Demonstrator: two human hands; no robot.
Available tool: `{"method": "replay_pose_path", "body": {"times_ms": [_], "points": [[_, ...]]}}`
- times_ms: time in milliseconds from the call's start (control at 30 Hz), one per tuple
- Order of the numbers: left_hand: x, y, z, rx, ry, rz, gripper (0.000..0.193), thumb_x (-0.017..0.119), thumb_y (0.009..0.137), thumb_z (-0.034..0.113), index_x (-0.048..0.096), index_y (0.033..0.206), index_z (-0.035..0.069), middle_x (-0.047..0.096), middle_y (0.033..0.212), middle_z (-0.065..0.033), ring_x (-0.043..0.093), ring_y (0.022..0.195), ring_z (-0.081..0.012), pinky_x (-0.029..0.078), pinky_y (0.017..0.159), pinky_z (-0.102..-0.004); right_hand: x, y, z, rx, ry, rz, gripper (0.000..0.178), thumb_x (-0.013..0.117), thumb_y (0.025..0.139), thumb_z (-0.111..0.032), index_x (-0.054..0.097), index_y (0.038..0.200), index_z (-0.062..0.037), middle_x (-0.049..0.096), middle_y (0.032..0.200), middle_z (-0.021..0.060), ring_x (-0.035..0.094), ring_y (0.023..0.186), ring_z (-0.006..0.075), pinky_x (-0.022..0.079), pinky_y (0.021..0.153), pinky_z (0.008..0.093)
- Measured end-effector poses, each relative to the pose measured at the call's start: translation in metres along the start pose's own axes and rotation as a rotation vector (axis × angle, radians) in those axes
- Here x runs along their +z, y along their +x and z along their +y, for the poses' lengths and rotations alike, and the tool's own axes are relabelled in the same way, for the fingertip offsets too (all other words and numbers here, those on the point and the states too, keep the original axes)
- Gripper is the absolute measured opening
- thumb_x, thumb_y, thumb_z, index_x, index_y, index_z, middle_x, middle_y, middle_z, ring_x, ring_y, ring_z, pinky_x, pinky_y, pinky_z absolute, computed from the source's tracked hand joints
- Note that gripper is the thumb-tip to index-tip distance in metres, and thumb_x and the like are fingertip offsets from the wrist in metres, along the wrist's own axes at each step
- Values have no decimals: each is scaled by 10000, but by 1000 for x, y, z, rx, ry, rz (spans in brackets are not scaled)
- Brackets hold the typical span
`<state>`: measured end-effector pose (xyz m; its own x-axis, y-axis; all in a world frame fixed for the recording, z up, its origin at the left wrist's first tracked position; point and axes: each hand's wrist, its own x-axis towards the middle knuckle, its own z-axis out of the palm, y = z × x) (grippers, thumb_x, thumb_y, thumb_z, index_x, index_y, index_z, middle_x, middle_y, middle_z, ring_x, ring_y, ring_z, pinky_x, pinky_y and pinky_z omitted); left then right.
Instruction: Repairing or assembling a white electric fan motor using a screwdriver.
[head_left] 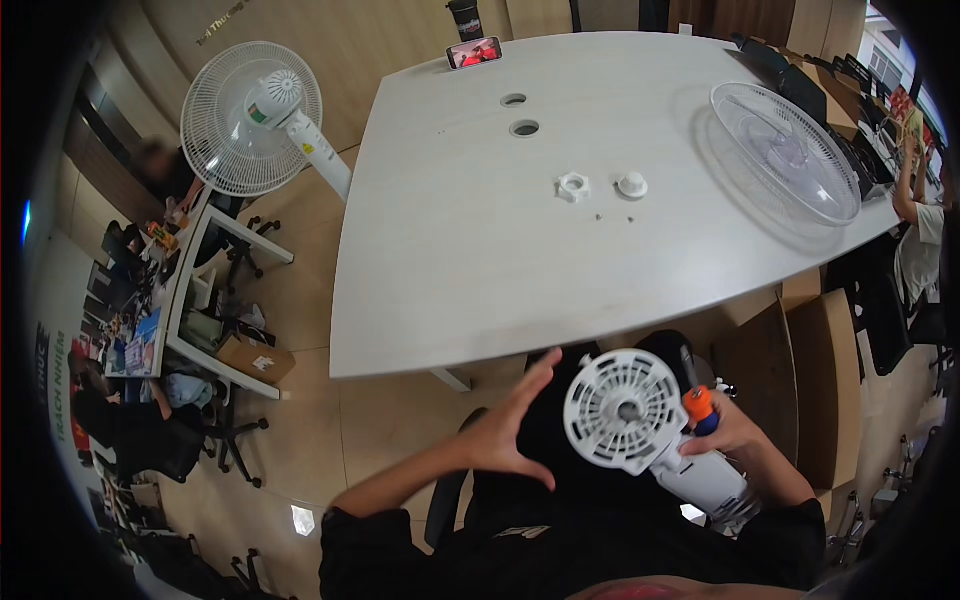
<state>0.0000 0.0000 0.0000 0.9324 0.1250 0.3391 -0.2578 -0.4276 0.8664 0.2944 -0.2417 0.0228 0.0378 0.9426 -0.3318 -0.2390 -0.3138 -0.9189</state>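
Pale table [440, 260] ahead | one whole-looking standing fan [278, 92] at left | your left hand [505, 430] is spread, holding nothing | on table, loose: one ring nut [573, 197], two tiny bits [631, 219], one cap [632, 185] | one bare fan head [626, 410] between your hands, work seemingly partway | your right hand [738, 430] grips its neck [670, 463] and one screwdriver [702, 408] | one guard [788, 155], unfitted

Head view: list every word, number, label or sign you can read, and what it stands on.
Lettering is located, not copied.
Left wall: large lettering, partly legible.
Back wall: gold lettering, small.
Dark cup: pale lettering, blurred.
Standing fan: green label and yellow label, too small to read.
White fan body in the right hand: dark marks, too small to read.
Other print: too small or blurred.
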Motion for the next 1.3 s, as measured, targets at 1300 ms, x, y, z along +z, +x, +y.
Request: {"method": "replay_pose_path", "body": {"times_ms": [1300], "points": [[181, -133, -47, -294, -6, 743, 1437, 1008, 621, 211, 32, 1668, 78, 389, 1629, -177, 428, 1490, -333, 339, 1243, -441, 14, 110, 135, 482, -232, -317, 452, 906, 705, -74, 656, 1081, -53, 691, 956, 30, 680, 865, 152, 565, 834, 305]]}}
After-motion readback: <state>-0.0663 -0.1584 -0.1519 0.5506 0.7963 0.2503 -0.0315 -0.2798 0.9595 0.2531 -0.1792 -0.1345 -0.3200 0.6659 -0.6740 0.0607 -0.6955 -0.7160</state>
